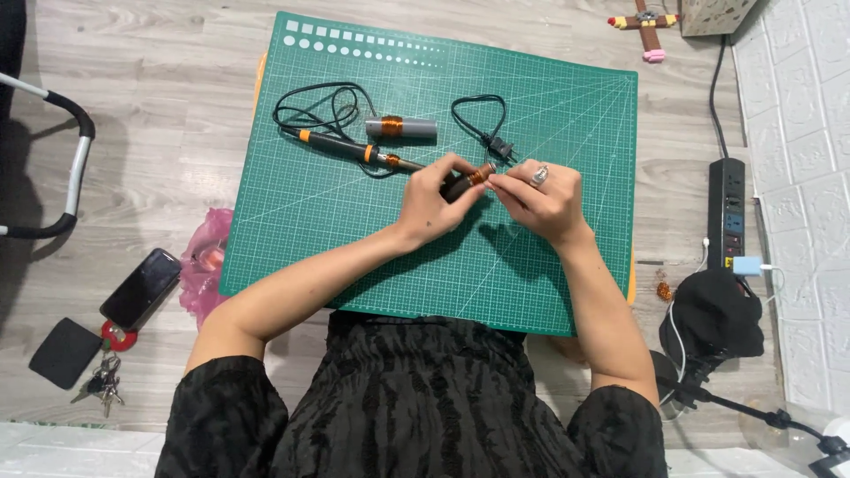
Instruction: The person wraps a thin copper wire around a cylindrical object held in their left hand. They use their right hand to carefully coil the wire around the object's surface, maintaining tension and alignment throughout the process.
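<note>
My left hand [436,196] grips the front end of a black and orange soldering iron [354,149] that lies across the green cutting mat [372,248]. My right hand [542,195], a ring on one finger, pinches the iron's metal tip end [482,173] right beside the left hand's fingers. The iron's black cord [310,102] coils at the mat's upper left, and its plug [501,147] rests just above my hands. A grey cylinder with an orange band [401,127] lies on the mat above the iron.
A phone [140,288], a black pouch [64,352] and keys [104,382] lie on the wooden floor to the left, by a pink bag [202,257]. A power strip [731,212] with a charger sits right. A chair frame [75,168] stands far left.
</note>
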